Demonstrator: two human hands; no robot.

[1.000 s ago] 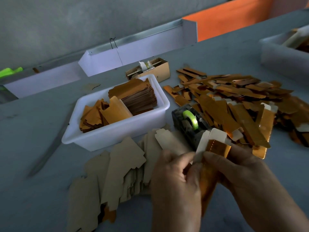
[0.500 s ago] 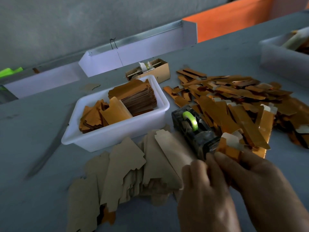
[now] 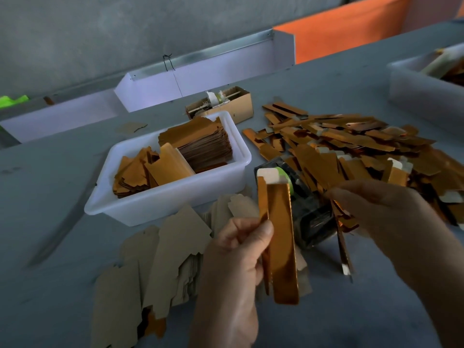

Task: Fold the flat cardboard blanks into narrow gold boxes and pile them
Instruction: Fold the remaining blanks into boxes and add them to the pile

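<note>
My left hand (image 3: pixel 233 270) grips a narrow gold box (image 3: pixel 282 237) and holds it upright, its white end flap on top, just in front of the black tape dispenser (image 3: pixel 310 217). My right hand (image 3: pixel 376 217) is blurred, hovering to the right of the dispenser at the near edge of the heap of folded gold boxes (image 3: pixel 351 149). A thin gold strip (image 3: pixel 344 249) lies or hangs under its fingers; I cannot tell whether they hold it. Flat blanks (image 3: pixel 160 262) lie fanned out, brown side up, left of my left hand.
A white tub (image 3: pixel 170 199) holding gold blanks sits behind the fanned blanks. Behind it stands a small cardboard box (image 3: pixel 241 106) with tape rolls. A second white tub (image 3: pixel 419 96) is at the far right, and a white metal trough (image 3: pixel 200 76) runs along the back edge.
My left hand has lifted the gold box away from the tape dispenser and stood it upright. My right hand has let go and swung right towards the heap.
</note>
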